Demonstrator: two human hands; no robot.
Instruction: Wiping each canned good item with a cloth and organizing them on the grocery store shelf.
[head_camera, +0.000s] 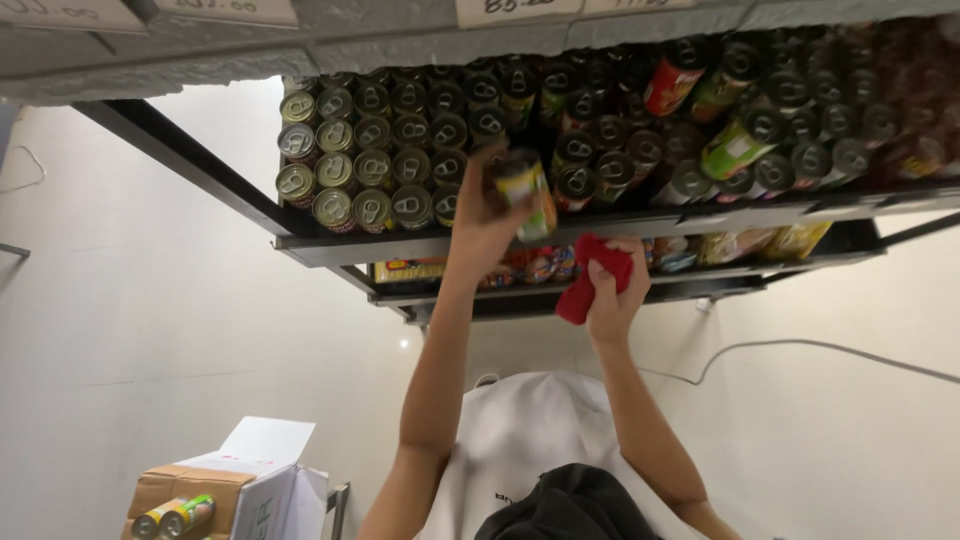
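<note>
My left hand (482, 228) is shut around a drink can (525, 195) with a green, yellow and orange label, held just above the front edge of the black metal shelf (400, 243). My right hand (612, 305) grips a crumpled red cloth (588, 280) right beside the can, in front of the shelf edge. Several rows of cans (380, 160) with pull-tab tops stand packed on the shelf behind both hands.
More cans with red and green labels (740, 130) fill the shelf's right part. A lower shelf holds snack packets (410, 270). An open cardboard box (190, 490) with two cans (175, 515) sits on the pale floor at lower left. A cable (820, 345) runs along the floor on the right.
</note>
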